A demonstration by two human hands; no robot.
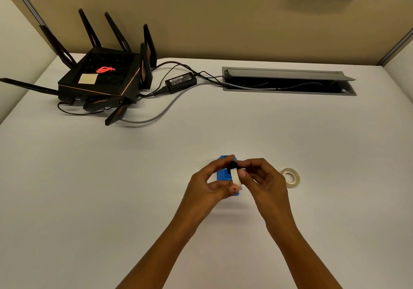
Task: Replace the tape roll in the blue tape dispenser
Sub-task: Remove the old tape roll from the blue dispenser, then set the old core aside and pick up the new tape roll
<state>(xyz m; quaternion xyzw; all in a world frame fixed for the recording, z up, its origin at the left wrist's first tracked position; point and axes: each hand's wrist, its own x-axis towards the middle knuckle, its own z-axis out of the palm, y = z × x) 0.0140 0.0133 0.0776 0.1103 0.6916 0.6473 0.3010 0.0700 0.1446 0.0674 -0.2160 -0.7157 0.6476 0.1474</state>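
Observation:
The blue tape dispenser (223,174) lies on the white desk, mostly hidden behind my hands. Above it, between both hands, is a white tape roll (236,177) seen edge-on, with a black hub piece (232,166) at its top. My left hand (209,182) pinches the roll from the left, thumb near its lower edge. My right hand (262,178) grips it from the right with thumb and fingertips. A second tape roll (290,176), clear with a pale core, lies flat on the desk just right of my right hand.
A black router (102,77) with several antennas stands at the back left, its cables and a power brick (181,82) trailing into an open cable tray (288,80) at the back. Beige partition walls border the desk.

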